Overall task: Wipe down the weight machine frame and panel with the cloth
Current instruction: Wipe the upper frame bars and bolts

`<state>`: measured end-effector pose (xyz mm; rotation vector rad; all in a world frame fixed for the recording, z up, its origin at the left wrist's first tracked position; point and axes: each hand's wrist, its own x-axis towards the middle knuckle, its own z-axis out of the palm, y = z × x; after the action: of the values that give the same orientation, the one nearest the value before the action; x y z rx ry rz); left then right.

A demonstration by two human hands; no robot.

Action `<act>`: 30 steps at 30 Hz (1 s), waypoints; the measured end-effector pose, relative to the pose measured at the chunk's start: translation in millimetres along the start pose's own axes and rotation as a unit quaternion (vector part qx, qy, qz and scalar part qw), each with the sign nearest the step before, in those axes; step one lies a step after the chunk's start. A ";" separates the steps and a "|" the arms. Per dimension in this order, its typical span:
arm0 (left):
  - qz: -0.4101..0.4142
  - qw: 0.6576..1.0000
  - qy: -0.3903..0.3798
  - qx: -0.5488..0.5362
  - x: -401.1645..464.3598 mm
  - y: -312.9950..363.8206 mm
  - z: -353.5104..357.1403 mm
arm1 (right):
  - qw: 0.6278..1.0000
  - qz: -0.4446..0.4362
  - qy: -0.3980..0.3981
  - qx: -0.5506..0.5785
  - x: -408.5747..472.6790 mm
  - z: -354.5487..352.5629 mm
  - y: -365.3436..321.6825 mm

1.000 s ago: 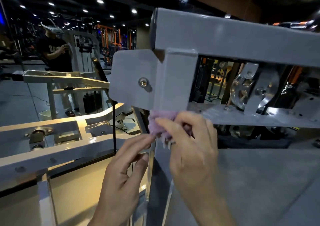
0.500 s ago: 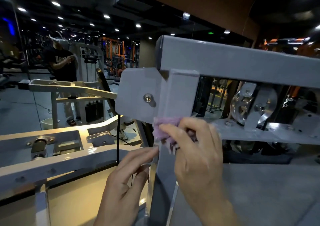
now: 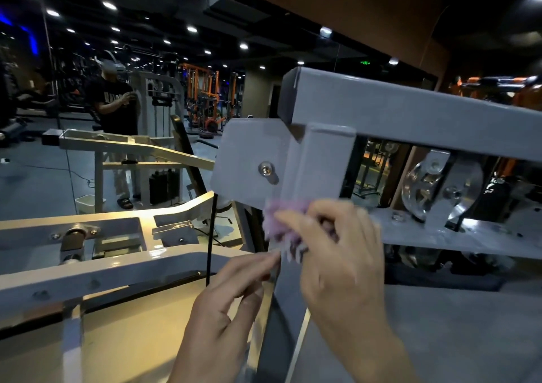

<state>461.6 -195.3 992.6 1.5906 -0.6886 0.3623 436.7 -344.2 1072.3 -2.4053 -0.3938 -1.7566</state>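
The left hand [image 3: 223, 309] is nearest, fingers long and loose, holding nothing, its tips by the grey post [image 3: 318, 165]. Just past it, the right hand [image 3: 340, 259] has its fingers curled round a fuzzy purple cloth [image 3: 281, 221] and pushes it on the post, under the flat plate [image 3: 249, 159] with a bolt [image 3: 266, 168]. Above runs the big grey bar [image 3: 410, 107]. Far off, a person [image 3: 113, 110] stands by another machine.
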 end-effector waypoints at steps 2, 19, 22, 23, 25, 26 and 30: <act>-0.010 1.000 -0.010 -0.007 -0.6 1.3 0.6 | 0.999 -0.005 0.035 -0.005 35.9 -6.7 5.3; -0.017 1.000 0.007 -0.023 4.6 1.7 2.3 | 0.997 0.013 0.070 0.003 50.6 -4.5 8.1; 0.004 1.000 0.018 -0.018 6.6 -0.6 2.9 | 0.999 0.026 0.036 0.010 -3.8 9.6 -1.2; 0.007 1.000 0.023 -0.018 7.0 -1.6 3.3 | 0.999 0.026 0.020 0.006 -19.9 11.7 -3.6; 0.010 0.999 0.023 -0.027 5.9 -2.1 3.9 | 1.000 0.012 0.004 0.001 -24.7 8.9 -1.3; 0.013 0.999 0.023 -0.033 5.5 -2.1 4.0 | 1.000 0.004 0.009 0.002 -12.2 5.8 1.8; -0.014 1.000 0.006 -0.027 2.8 -1.6 4.1 | 0.998 0.001 0.068 -0.007 54.2 -6.5 10.2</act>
<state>464.0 -199.8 992.4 1.5440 -0.6603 0.3290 449.2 -348.6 1126.2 -2.2760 -0.3622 -1.9150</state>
